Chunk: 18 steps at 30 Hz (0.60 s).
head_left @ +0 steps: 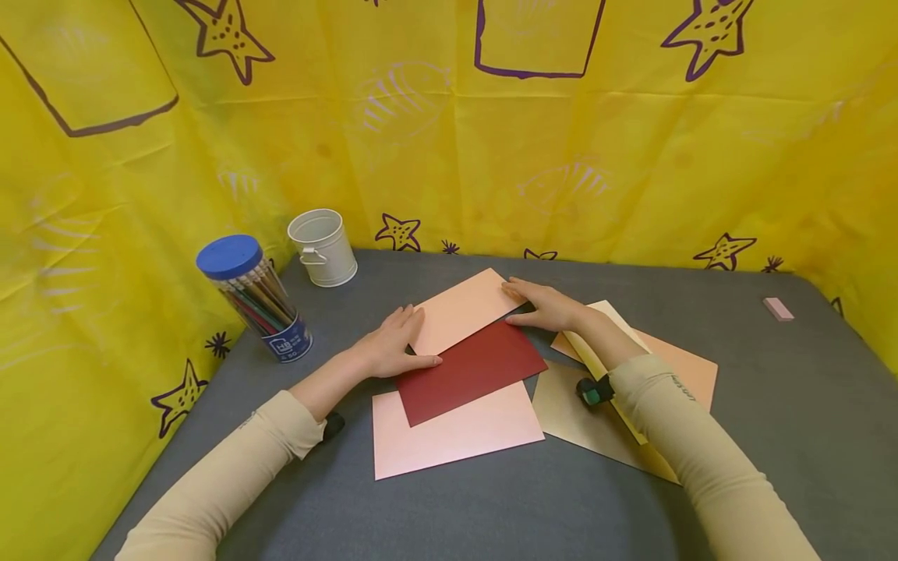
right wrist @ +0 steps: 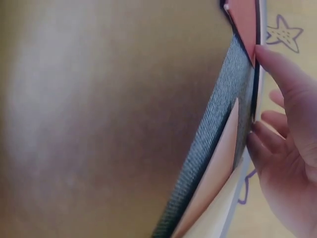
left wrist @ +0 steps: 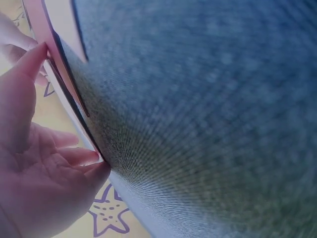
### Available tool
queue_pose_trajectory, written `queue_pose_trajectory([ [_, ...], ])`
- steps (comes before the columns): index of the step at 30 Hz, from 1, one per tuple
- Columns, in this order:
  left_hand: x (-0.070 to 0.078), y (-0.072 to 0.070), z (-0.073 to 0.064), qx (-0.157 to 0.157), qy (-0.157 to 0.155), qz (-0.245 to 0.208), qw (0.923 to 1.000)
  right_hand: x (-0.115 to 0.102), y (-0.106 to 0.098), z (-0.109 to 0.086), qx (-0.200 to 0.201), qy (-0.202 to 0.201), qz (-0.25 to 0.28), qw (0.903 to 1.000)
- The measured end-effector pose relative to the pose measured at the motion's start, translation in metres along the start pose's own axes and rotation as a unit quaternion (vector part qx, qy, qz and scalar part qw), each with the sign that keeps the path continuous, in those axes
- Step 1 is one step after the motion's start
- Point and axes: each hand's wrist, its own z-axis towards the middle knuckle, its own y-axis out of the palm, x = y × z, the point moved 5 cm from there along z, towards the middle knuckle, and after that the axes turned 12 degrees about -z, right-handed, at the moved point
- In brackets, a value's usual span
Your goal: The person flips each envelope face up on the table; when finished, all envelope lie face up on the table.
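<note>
A peach rectangular card [head_left: 459, 312] lies slantwise between my two hands, overlapping a dark red card [head_left: 473, 378]. My left hand [head_left: 386, 347] grips its left short end, thumb at the near corner and fingers at the far one; the left wrist view shows the thumb and fingertips along that edge [left wrist: 79, 116]. The right short end is held by my right hand [head_left: 550, 305], thumb and fingers spread across it, as the right wrist view also shows. Nearer me, a pale pink card [head_left: 456, 436] sits partly under the red one.
Under my right forearm lie a gold card [head_left: 575, 405], a pale yellow folded piece [head_left: 585, 351] and another peach card [head_left: 684, 362]. A blue-lidded pencil tub [head_left: 259, 300] and white pail [head_left: 324, 249] stand back left. A pink eraser [head_left: 778, 308] lies far right.
</note>
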Motion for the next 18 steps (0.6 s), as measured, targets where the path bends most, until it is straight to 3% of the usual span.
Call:
queue_pose_trajectory([
  [18, -0.0024, -0.0022, 0.0019, -0.009, -0.019, 0.05, 0.9986, -0.0042, -0.0071, -0.0007, 0.062, -0.023, 0.017, 0.9977],
])
